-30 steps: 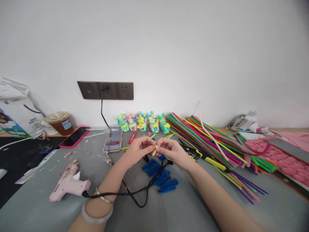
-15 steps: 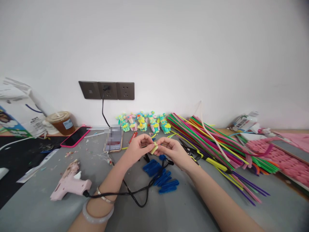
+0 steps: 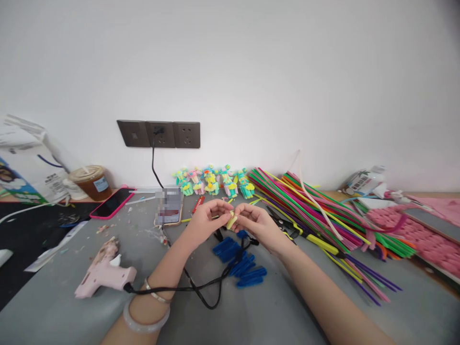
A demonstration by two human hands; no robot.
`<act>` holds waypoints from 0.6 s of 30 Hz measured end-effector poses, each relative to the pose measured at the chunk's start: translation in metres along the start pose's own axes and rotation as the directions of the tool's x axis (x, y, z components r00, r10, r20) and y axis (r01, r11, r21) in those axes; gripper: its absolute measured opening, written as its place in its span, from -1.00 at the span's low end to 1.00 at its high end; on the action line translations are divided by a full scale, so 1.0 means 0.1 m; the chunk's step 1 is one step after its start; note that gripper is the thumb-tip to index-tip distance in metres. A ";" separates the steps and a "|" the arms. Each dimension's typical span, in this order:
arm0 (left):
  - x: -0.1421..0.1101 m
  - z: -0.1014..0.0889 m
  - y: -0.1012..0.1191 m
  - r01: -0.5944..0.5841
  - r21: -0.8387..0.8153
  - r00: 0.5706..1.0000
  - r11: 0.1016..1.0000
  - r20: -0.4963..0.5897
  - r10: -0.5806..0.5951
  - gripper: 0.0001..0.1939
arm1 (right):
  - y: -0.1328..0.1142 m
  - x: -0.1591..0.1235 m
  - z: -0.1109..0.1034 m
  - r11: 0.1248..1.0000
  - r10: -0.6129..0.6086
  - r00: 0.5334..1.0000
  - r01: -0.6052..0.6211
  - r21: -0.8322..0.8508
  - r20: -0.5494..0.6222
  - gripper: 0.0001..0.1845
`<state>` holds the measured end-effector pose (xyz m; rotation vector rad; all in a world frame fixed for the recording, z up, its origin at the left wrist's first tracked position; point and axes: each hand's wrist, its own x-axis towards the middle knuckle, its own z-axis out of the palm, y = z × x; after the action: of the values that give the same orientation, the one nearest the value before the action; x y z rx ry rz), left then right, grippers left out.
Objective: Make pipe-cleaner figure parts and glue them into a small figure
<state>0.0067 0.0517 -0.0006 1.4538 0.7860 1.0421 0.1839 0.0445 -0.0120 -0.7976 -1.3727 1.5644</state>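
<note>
Between my fingertips is a short, pale yellow piece of pipe cleaner [image 3: 232,221], bent or folded; its exact shape is partly covered. My left hand [image 3: 209,218] pinches it from the left with thumb and forefinger. From the right, my right hand [image 3: 256,223] pinches the same piece, so the two hands nearly touch. Below them on the grey mat lie several short blue pipe cleaner pieces [image 3: 251,277], partly crossed by a black cord [image 3: 215,280]. Behind the hands, several small colourful pipe cleaner figures [image 3: 210,181] stand in a row against the wall.
A pink glue gun [image 3: 104,275] lies at left, its cord running under my hands. Behind it are a pink-cased phone [image 3: 112,203], another phone [image 3: 169,207] and a drink cup [image 3: 92,184]. At right lie pliers [image 3: 323,243] with yellow handles and a large pipe cleaner bundle [image 3: 305,206].
The yellow piece has turned slightly and shifted a little to the right between my fingertips. Both hands keep their pinch in almost the same place; everything else looks unmoved.
</note>
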 end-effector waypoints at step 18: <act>-0.03 0.03 0.01 0.158 -0.277 0.985 0.948 0.106 -0.133 -0.70 | -0.10 -0.03 0.05 0.991 -0.091 0.996 0.089 -0.099 -0.017 -0.73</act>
<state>0.0079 0.0479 0.0002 1.1688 0.6415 0.9306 0.1829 0.0397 -0.0015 -0.7981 -1.4586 1.4246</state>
